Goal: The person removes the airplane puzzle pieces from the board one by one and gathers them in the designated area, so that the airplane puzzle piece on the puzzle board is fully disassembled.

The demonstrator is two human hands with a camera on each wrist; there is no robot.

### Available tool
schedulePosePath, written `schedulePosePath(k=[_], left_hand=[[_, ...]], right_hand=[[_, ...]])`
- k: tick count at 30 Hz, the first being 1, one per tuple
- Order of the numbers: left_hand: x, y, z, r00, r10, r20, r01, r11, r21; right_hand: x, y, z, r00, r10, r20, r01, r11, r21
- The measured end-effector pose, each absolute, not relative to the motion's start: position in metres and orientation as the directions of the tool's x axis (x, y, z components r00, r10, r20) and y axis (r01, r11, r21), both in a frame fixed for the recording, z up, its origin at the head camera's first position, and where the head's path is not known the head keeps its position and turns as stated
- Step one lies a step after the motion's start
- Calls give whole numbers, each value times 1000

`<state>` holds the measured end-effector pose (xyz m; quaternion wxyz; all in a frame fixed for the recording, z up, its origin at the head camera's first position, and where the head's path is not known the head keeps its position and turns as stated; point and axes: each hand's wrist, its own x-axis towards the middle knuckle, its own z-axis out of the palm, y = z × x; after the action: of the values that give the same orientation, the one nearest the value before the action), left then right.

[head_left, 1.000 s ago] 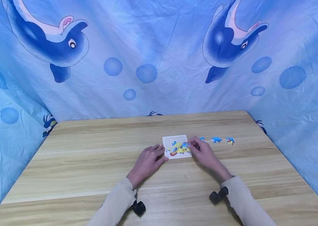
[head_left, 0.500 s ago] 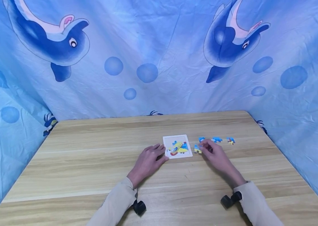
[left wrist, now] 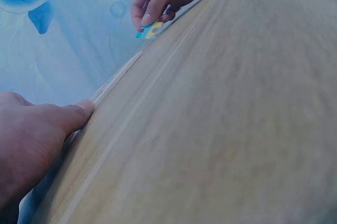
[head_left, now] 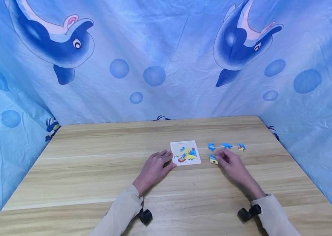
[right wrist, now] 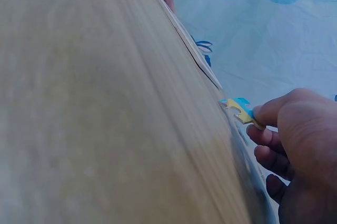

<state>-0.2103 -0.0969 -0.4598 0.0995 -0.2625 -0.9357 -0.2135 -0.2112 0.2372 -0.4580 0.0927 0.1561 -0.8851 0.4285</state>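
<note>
A square white puzzle tray [head_left: 183,143] lies on the table, with joined pieces forming a yellow airplane [head_left: 187,155] inside it. My left hand [head_left: 156,167] rests at the tray's left edge, its thumb on the near corner; in the left wrist view that thumb [left wrist: 79,113] presses the tray's side. To the right of the tray, my right hand [head_left: 232,164] pinches a blue and yellow puzzle piece [head_left: 213,159] between thumb and fingers. The right wrist view shows this puzzle piece [right wrist: 240,110] held by one edge, its notched side facing away from the hand.
Beyond the right hand lie three loose puzzle pieces in a row: a blue one [head_left: 211,146], another blue one [head_left: 226,145] and a blue, red and yellow one [head_left: 241,147]. A blue dolphin-print curtain [head_left: 166,65] hangs around the wooden table [head_left: 95,157].
My right hand has moved right, from over the tray to the table beside it, carrying the blue and yellow puzzle piece. The left hand stays at the tray's edge.
</note>
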Motion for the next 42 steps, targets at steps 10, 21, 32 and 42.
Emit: schedulePosePath(k=[10,21,32,42], left_hand=[[-211,-97,-461,-836,454,308,542,769,339],[-211,-97,-460,-830,455,322,550,764,337],[-211,-97,-461,-834,454,314,546,766,341],[-212,-98,-462,-829,455,324,551,763,338]], right_hand=[[-208,246,-458,-947,-190,257,-318,641,-698],[-211,248,-460,-930,-226,291,-364,685,-631],[-212,249,-465,-925,-220,310,-368,725,-583],[-212,248,-465,-917,-219,332,-379,732,-566]])
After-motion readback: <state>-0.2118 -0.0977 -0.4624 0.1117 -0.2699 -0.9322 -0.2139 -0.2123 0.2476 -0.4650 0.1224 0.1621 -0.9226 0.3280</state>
